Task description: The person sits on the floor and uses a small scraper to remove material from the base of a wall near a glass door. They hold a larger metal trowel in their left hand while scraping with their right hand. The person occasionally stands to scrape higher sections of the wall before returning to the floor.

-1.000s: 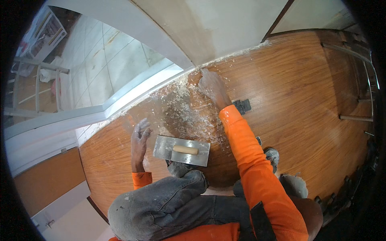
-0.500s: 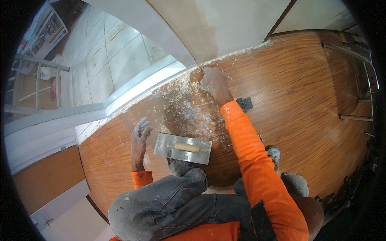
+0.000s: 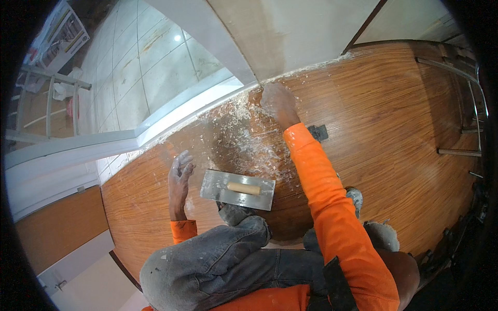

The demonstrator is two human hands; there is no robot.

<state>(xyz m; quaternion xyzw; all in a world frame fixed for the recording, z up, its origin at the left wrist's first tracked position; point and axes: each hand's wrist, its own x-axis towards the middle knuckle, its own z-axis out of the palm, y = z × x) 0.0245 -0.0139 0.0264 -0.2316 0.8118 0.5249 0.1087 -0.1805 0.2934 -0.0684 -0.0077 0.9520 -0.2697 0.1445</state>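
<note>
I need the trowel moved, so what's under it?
The trowel partly covers a shoe, which shows past its lower edge; floor shows around the rest. Anything else beneath it is hidden.

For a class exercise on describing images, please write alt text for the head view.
An orange-sleeved right hand is curled near the foot of a wall, beside pale debris on a wood-look floor. The loosely open left hand is beside a metal trowel with a light handle.
</note>
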